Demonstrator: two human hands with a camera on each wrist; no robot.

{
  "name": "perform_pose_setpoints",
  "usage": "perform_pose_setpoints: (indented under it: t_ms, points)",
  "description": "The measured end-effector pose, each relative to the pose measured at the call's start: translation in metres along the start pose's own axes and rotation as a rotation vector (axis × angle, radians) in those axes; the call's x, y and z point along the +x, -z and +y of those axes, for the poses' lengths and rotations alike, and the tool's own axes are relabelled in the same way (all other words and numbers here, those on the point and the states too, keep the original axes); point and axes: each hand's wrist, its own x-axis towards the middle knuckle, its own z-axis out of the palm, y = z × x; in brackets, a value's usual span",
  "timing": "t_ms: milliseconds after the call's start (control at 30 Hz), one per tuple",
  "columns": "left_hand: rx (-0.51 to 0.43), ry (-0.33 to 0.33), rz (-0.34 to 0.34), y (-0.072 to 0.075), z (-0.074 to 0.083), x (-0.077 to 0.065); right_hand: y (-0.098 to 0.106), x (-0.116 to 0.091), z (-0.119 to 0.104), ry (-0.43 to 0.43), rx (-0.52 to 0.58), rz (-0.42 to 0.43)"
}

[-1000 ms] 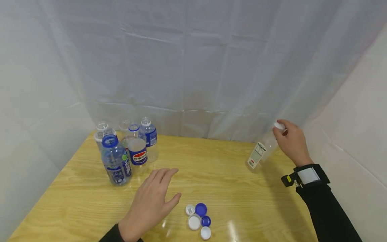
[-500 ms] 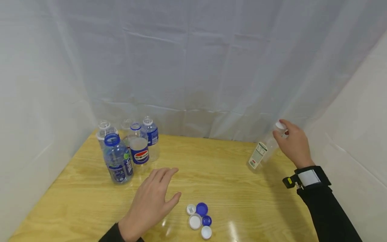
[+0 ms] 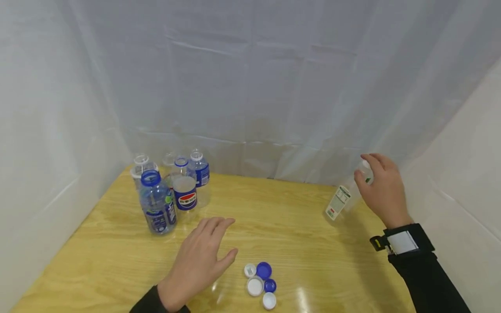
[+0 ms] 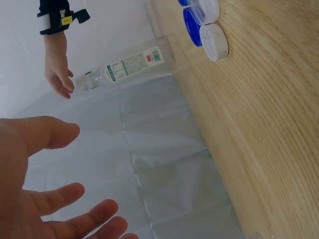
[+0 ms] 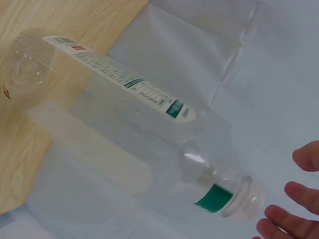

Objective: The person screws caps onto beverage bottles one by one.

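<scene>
A clear plastic bottle (image 3: pixel 340 200) with a white and green label stands at the table's right, its neck topmost. My right hand (image 3: pixel 384 189) is beside its top, with thumb and fingers spread around that end in the head view. In the right wrist view, the fingertips (image 5: pixel 286 221) are close to the bottle's mouth end (image 5: pixel 249 199), with no grip on it visible. Whether a cap is on it is hard to tell. My left hand (image 3: pixel 199 261) is held out with relaxed fingers and holds nothing. Several white and blue bottle caps (image 3: pixel 255 287) lie to its right.
At the left of the wooden table (image 3: pixel 250 226) stand several uncapped bottles, among them a blue wide-mouthed bottle (image 3: pixel 158 208), a Pepsi-labelled bottle (image 3: pixel 185 191) and a blue-labelled bottle (image 3: pixel 201 171). A pale sheet (image 3: pixel 250 100) hangs behind, with white side walls.
My right fingers have spread apart at the bottle's top, where they pinched a white cap before. The head view has shifted slightly. My left hand has stayed nearly still.
</scene>
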Motion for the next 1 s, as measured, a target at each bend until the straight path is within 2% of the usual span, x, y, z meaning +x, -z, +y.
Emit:
perform_pose_setpoints:
  t_ms: [100,333,733,1000]
  points:
    - [0.004,0.001,-0.004,0.0,0.0,0.0,0.0,-0.003,-0.014,0.072,0.012,0.023]
    - [0.002,0.009,-0.026,0.0,-0.001,0.001,-0.004,-0.012,-0.042,0.175,0.077,-0.004]
    - [0.012,-0.002,-0.013,0.001,-0.001,0.001,-0.017,-0.035,-0.076,0.23,0.164,-0.109]
    - [0.009,-0.006,-0.015,0.001,-0.001,0.001,-0.022,-0.053,-0.098,0.254,0.169,-0.191]
